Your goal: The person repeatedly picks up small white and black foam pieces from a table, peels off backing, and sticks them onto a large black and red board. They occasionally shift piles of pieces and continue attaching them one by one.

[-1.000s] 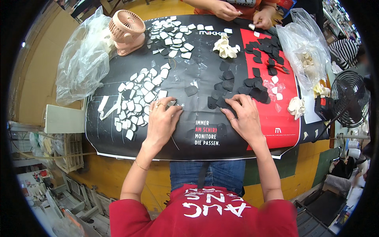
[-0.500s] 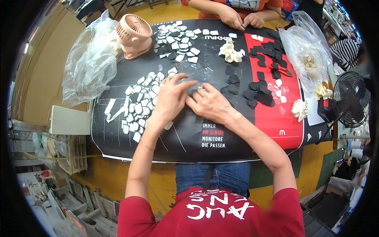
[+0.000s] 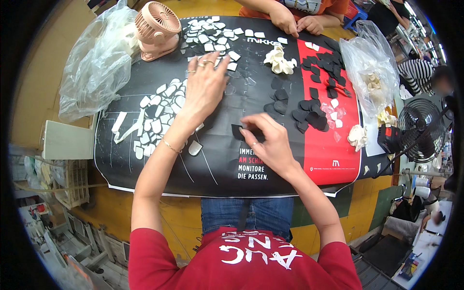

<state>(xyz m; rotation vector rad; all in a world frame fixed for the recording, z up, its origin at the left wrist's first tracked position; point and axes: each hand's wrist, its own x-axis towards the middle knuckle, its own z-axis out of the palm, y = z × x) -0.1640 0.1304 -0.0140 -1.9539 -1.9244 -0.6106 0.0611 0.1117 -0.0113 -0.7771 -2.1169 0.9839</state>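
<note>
My right hand (image 3: 268, 144) pinches a small black rounded patch (image 3: 236, 131) between thumb and fingers, just above the printed lettering on the black mat (image 3: 217, 159). Farther off, my left hand (image 3: 205, 87) is open and palm down, its fingers parted over the mat. Its fingertips are close to the near edge of a scattered pile of white and black patches (image 3: 209, 47). Beside my left forearm lies a second pile of white patches (image 3: 155, 125). One loose white patch (image 3: 195, 148) rests near my left wrist.
A pink fan (image 3: 157, 29) and a clear plastic bag (image 3: 96, 72) stand at the far left. Black patches (image 3: 309, 112) lie by the mat's red part. Another bag (image 3: 369, 72) and a black fan (image 3: 420, 123) are at the right. A co-worker's hands (image 3: 297, 24) work across the table.
My hands have come apart. The left has moved away toward the far pile, and the right has drawn nearer to me with the black patch. The whole view has shifted slightly.
</note>
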